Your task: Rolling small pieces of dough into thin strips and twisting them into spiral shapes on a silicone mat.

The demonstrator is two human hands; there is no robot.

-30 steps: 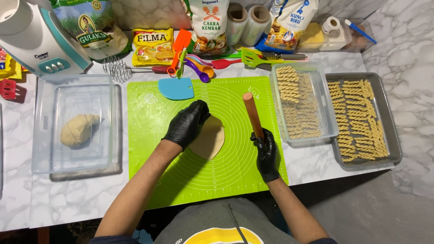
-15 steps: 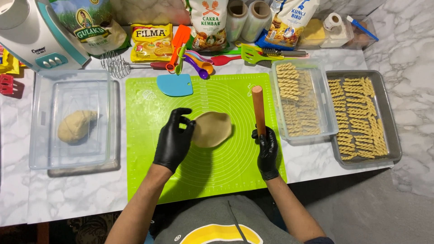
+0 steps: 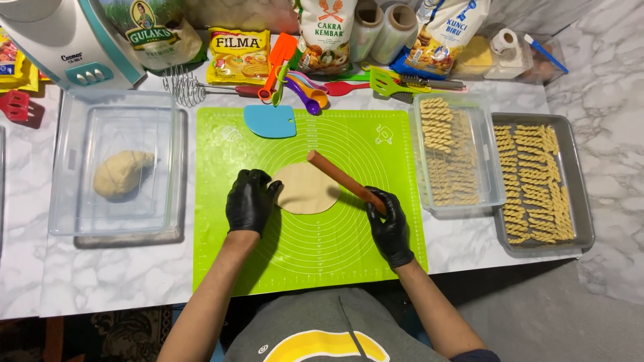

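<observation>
A home kitchen, seen from above my own black-gloved hands: I work at a white marble-patterned countertop point(image 3: 100, 275) spread with a lime-green silicone pastry mat point(image 3: 322, 255) printed with measuring circles. A clear plastic tub point(image 3: 80, 221) holds a lump of pale dough point(image 3: 122, 173), while a second clear container point(image 3: 493, 194) and a grey metal baking tray point(image 3: 582, 201) are lined with twisted pastry sticks. Along the back stand bags of flour and sugar point(image 3: 327, 27), a white-and-teal stand mixer point(image 3: 67, 40), a wire whisk point(image 3: 181, 86), rolls of cling film point(image 3: 382, 27) and bright plastic measuring spoons point(image 3: 305, 90).
</observation>
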